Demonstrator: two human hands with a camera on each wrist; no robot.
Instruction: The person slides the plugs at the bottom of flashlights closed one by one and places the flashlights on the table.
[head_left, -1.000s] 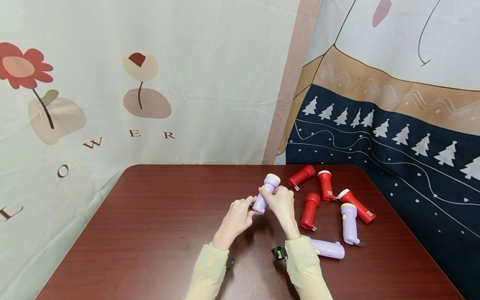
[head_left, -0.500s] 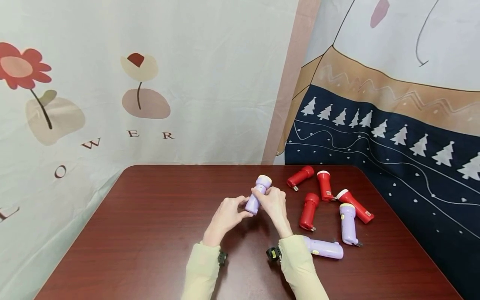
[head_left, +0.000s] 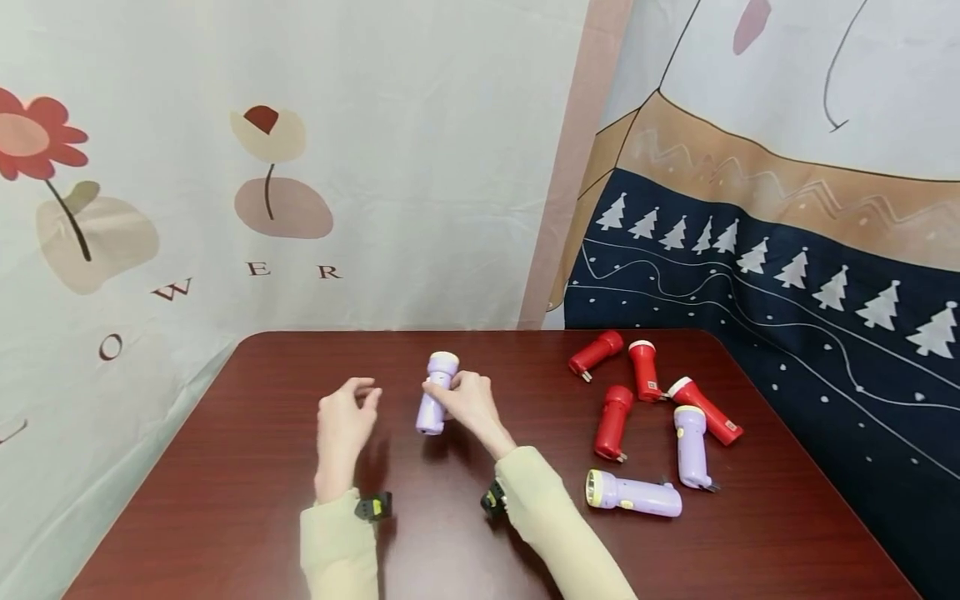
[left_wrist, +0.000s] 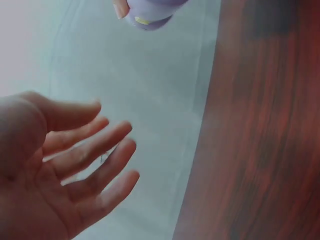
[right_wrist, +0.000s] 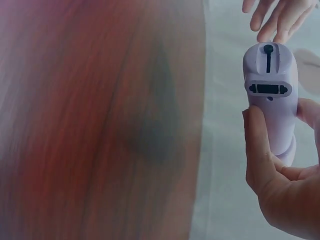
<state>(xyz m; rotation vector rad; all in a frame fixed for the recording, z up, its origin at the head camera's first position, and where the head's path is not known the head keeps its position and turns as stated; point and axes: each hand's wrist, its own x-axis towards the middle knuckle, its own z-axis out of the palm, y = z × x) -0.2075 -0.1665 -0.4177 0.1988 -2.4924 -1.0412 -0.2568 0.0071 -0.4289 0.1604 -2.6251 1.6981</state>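
Note:
A lilac flashlight (head_left: 431, 412) is held above the table by my right hand (head_left: 474, 408), thumb on one side and fingers on the other. Its pale-rimmed head points up and away in the head view. The right wrist view shows the butt end of this flashlight (right_wrist: 272, 110), with a dark slot and a recessed panel. To its left, my left hand (head_left: 347, 427) is held up apart from it, fingers loosely bent. In the left wrist view the left hand (left_wrist: 75, 170) has nothing between its spread fingers, and part of the flashlight (left_wrist: 150, 12) shows at the top.
On the right of the dark wooden table (head_left: 247, 467) lie two more lilac flashlights, one sideways (head_left: 637, 496) and one lengthwise (head_left: 692, 450). Several red flashlights lie behind them, the closest red flashlight (head_left: 613, 423) near the middle. Printed curtains (head_left: 420, 167) hang behind.
My left hand has let go of the lilac flashlight and moved left. My right hand has carried the flashlight leftward, uncovering the sideways lilac one on the table.

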